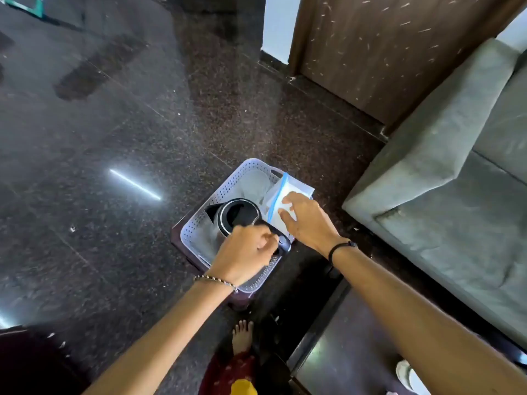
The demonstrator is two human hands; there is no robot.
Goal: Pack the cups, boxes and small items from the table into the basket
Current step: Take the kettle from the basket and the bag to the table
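Dim, soft, glare streak on floor (134,184)

both arms reach forward and down, forearms bare. the left hand (246,252) is curled into a closed grip, knuckles up, with a thin beaded bracelet (216,280) at its wrist. the right hand (306,220) lies just beside it, palm down, fingers (286,216) bent and pinching, a dark band (340,248) around the wrist. a bare foot (242,336) shows below between the arms.
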